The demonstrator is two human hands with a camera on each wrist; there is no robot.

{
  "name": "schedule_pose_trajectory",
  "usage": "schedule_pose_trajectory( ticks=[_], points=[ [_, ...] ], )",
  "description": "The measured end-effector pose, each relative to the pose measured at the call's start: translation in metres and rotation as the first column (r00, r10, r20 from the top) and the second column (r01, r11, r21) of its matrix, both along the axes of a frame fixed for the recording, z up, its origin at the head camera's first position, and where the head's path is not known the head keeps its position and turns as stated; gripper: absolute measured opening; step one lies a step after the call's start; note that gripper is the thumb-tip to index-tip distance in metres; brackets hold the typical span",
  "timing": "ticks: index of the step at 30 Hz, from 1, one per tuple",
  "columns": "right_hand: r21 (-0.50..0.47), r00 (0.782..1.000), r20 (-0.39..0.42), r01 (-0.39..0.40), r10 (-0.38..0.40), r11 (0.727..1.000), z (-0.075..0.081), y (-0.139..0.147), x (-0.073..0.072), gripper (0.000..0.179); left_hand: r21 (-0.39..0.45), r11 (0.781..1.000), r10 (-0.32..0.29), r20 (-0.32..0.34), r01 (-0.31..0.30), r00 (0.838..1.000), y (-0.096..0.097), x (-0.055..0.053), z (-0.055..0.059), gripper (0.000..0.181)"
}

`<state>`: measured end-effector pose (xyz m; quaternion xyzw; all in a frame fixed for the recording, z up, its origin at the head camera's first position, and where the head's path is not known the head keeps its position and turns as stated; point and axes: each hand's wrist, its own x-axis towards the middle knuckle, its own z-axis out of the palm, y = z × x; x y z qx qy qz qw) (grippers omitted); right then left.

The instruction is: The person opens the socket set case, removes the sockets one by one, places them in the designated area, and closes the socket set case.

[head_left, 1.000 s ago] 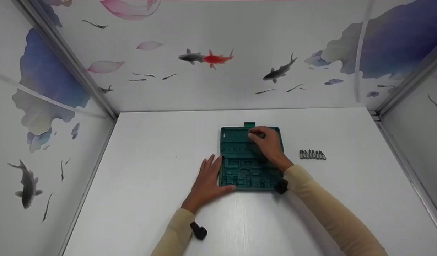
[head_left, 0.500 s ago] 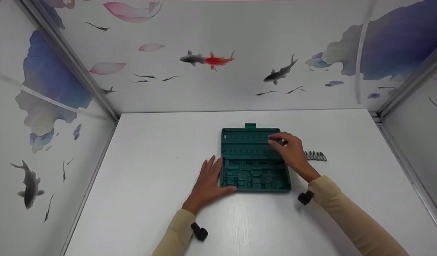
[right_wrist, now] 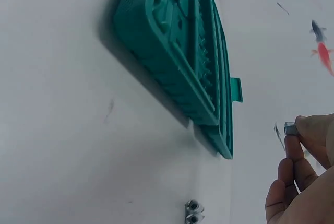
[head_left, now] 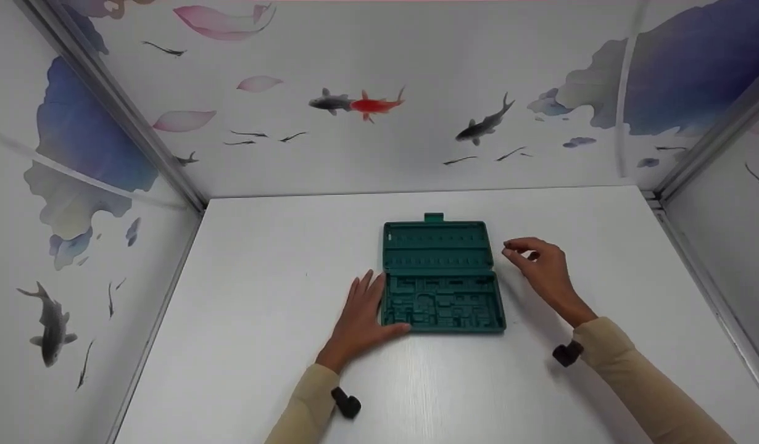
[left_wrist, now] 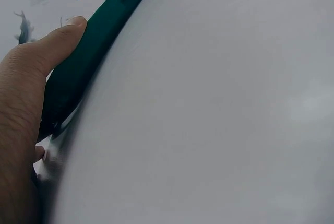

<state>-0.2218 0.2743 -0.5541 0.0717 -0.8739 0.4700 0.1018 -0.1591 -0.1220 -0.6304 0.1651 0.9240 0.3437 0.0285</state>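
A green plastic case [head_left: 441, 269] lies unfolded on the white table, its moulded tray toward me and its lid on the far side. My left hand [head_left: 358, 316] rests at the near left corner, fingers straight along the left side and thumb [left_wrist: 68, 36] on the front edge. Right of the lid, my right hand [head_left: 543, 268] is raised above the table. Between its thumb and index finger it pinches a small metal socket [right_wrist: 290, 128]. Two metal sockets [right_wrist: 193, 212] stand on the table below that hand in the right wrist view; the head view hides them behind it.
The white table [head_left: 281, 271] is bounded by printed panels [head_left: 416, 142] at the back and sides. A latch tab [head_left: 434, 217] sticks out of the lid's far edge. A small black wrist camera [head_left: 568, 353] sits at each sleeve cuff.
My right hand has moved rightward from over the lid to beside it, now covering the row of metal pieces in the head view. The left hand and case stay put.
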Motion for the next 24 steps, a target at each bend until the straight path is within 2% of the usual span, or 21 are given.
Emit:
schedule_pose_trajectory(
  ticks=[7,17,24],
  points=[
    [0.021,0.997,0.047,0.063,-0.064,0.998,-0.011,0.031,0.007,0.027,0.033,0.999,0.003,0.019,-0.004,1.0,0.0,0.001,-0.001,0.124],
    [0.045,0.983,0.094,0.157,-0.16,0.987,-0.018,0.077,0.013,0.034,0.02,1.0,0.008,0.017,-0.008,1.0,-0.001,0.001,-0.003,0.125],
    [0.066,0.979,0.113,0.161,-0.168,0.985,-0.023,0.101,0.015,0.035,0.008,1.0,0.011,0.01,-0.011,1.0,0.0,0.001,-0.002,0.124]
  ],
)
